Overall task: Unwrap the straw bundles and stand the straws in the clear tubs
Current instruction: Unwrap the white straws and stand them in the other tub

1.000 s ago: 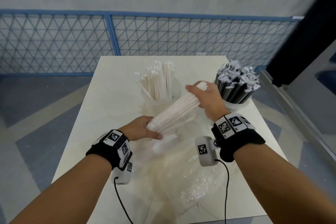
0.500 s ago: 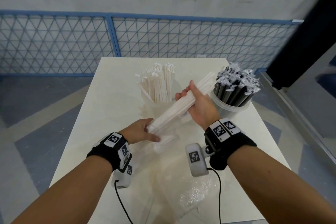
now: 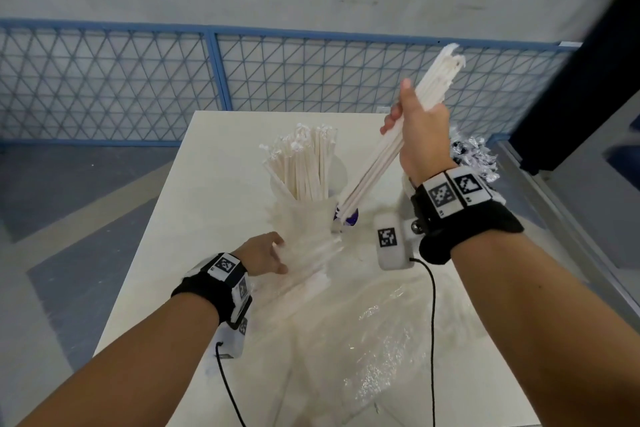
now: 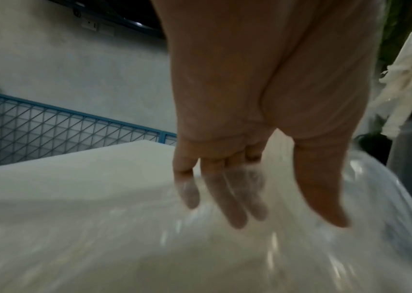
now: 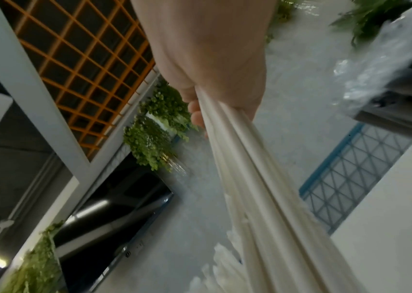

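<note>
My right hand (image 3: pixel 412 125) grips a bundle of white straws (image 3: pixel 388 142) and holds it high and steeply tilted. The bundle's lower end hangs by the right side of the clear tub (image 3: pixel 337 170), which has several white straws (image 3: pixel 304 173) standing in it. In the right wrist view the straws (image 5: pixel 250 178) run down from my right hand (image 5: pixel 212 69). My left hand (image 3: pixel 273 253) rests with straight fingers on the clear wrap (image 3: pixel 311 253) in front of the tub, where more white straws lie. The left wrist view shows the film (image 4: pixel 300 247) over that hand's fingertips (image 4: pixel 237 214).
A second tub of dark straws with silvery wrapper tips (image 3: pixel 474 156) stands at the right, mostly behind my right wrist. Crumpled clear plastic (image 3: pixel 381 340) covers the near part of the white table (image 3: pixel 214 184). A blue mesh fence (image 3: pixel 138 87) runs behind the table.
My right hand has raised the straw bundle from a low slant to a steep tilt beside the white-straw tub. My left hand has let go of its lower end and dropped onto the wrap.
</note>
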`<action>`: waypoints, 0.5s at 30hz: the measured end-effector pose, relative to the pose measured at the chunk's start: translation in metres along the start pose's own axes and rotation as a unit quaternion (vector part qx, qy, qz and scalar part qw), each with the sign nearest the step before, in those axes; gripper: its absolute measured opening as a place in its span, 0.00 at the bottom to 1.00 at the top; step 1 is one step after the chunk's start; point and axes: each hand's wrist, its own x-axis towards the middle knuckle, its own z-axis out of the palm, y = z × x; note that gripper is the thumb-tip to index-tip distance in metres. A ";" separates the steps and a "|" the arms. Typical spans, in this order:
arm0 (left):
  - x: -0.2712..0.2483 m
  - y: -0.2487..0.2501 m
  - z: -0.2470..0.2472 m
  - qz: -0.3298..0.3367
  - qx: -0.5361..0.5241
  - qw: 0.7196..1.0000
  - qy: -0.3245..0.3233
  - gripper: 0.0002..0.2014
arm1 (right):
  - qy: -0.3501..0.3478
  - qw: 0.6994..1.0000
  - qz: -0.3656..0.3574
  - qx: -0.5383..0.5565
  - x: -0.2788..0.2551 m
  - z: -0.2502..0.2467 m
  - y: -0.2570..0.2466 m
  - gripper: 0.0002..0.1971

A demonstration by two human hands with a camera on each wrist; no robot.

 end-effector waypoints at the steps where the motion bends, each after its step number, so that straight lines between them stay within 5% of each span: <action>1: -0.001 0.002 -0.006 -0.001 -0.019 1.000 0.001 0.34 | -0.001 1.000 -0.005 0.019 0.004 0.002 -0.003 0.11; 3: -0.003 0.011 -0.021 0.008 -0.068 0.997 0.041 0.46 | 0.000 0.998 -0.006 0.055 0.011 0.006 -0.004 0.09; 7: -0.002 0.030 -0.044 0.031 -0.192 0.964 0.181 0.36 | 0.004 0.996 0.033 0.082 0.016 0.014 0.000 0.10; 12: 0.002 0.040 -0.049 0.015 -0.425 0.889 0.170 0.38 | 0.050 0.985 0.051 0.159 0.024 0.021 -0.003 0.12; 15: 0.002 0.040 -0.048 0.042 -0.486 0.858 0.158 0.36 | 0.048 0.996 0.012 0.072 0.019 0.027 0.013 0.11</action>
